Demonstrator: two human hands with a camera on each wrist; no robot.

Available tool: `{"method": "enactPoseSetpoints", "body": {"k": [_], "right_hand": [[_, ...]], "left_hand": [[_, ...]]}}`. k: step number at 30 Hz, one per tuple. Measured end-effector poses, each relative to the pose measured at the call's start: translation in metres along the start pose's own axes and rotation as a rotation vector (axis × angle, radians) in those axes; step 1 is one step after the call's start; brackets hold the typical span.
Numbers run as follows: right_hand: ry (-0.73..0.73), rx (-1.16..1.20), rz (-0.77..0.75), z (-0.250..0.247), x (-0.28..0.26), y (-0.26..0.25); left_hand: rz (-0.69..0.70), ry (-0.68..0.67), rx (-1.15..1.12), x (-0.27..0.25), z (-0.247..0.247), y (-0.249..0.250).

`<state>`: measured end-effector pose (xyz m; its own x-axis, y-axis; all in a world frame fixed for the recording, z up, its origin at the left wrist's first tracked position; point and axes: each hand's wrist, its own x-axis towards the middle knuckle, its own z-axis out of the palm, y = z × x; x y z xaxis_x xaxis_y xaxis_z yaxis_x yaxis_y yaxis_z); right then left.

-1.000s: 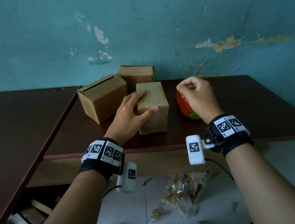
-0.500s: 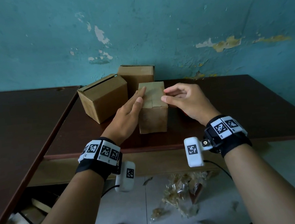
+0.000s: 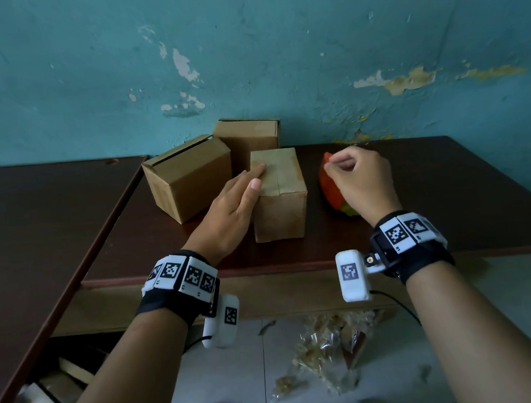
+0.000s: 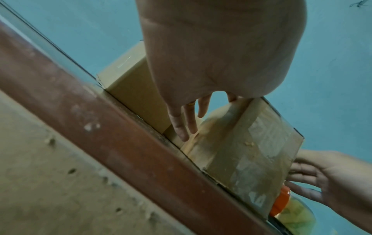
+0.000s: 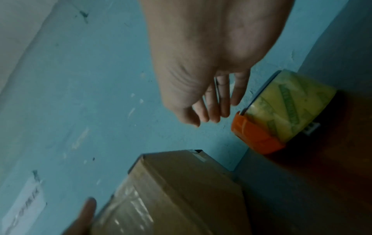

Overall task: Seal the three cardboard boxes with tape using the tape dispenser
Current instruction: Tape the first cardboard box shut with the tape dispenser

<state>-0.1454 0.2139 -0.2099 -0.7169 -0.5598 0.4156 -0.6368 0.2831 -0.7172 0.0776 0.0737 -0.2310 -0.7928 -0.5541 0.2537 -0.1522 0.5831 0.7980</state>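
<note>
On the table (image 3: 417, 194) stand 3 boxes. The left hand (image 3: 229, 211) lies with straight fingers against the left side and top edge of the near box (image 3: 279, 193), whose top and front carry tape. The right hand (image 3: 357, 180), fingers loosely curled and grasping nothing, hovers just above the orange dispenser (image 3: 332, 186) right of that box. The other 2 boxes (image 3: 188, 176) (image 3: 246, 138) sit behind, near the wall.

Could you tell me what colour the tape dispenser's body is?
Orange, holding a yellowish tape roll; the tape dispenser shows best in the right wrist view.
</note>
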Motion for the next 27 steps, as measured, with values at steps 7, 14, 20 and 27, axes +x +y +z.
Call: {"method": "enactPoseSetpoints", "body": {"k": [7, 14, 20, 27], "right_hand": [[-0.102, -0.365, 0.115, 0.005, -0.007, 0.0], [-0.172, -0.507, 0.117, 0.01, -0.01, 0.003], [-0.182, -0.388, 0.143, -0.004, 0.002, 0.009], [0.002, 0.099, 0.08, -0.033, 0.008, -0.007]], "left_hand": [[-0.025, 0.021, 0.018, 0.002, 0.005, 0.007], [-0.017, 0.031, 0.021, 0.001, 0.003, 0.006], [-0.033, 0.079, -0.04, 0.002, 0.0, 0.005], [-0.015, 0.186, -0.154, 0.007, -0.006, 0.01]]}}
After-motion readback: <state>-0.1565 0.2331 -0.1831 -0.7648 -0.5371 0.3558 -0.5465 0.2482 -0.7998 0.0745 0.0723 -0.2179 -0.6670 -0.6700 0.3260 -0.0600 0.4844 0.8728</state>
